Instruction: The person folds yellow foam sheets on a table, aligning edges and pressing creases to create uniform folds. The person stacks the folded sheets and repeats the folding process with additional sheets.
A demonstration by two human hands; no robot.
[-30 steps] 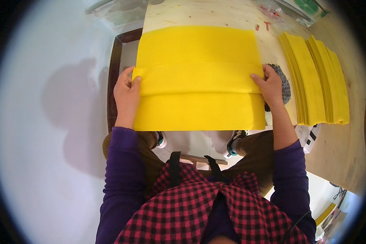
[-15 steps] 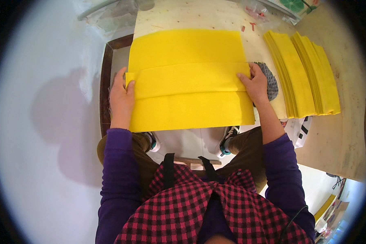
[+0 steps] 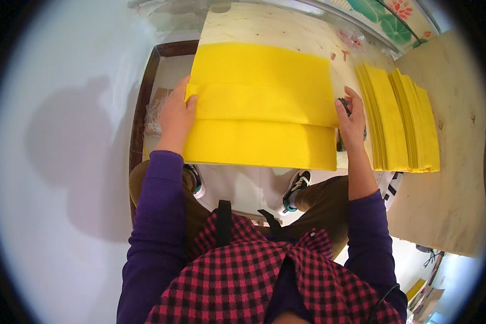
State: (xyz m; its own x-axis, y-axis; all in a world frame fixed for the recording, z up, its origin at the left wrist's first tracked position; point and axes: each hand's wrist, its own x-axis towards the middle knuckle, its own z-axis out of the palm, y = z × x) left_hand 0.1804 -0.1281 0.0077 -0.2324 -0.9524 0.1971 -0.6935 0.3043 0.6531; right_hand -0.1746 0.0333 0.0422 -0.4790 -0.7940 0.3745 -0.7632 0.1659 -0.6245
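you had the big yellow sheet spread on the pale wooden surface right in front of you, with its near part hanging off the edge over your knees. a middle band was folded over, so it read as three stripes from 12 down to 6 o'clock.

your left hand was at the sheet's 9 o'clock edge, thumb on top and fingers curled under, pinching the fold. your right hand was at the 3 o'clock edge doing the same, fingers bent around the layers. neither was flat or spread, both were clamped on the fold ends.

stuff that looked risky to me:
- the fold line wasn't dead parallel with the near edge. if one hand pulled harder, the crease would've set crooked.
- that overhang at 6 o'clock had nothing under it. let go with either hand and the weight could've dragged the whole sheet off toward your shoes.
- your right hand was just beside the stack of folded yellow sheets at 3 o'clock. an elbow swing could've knocked the pile askew.
- there was some dark thing under your right hand, can't tell what. it could've snagged the edge.
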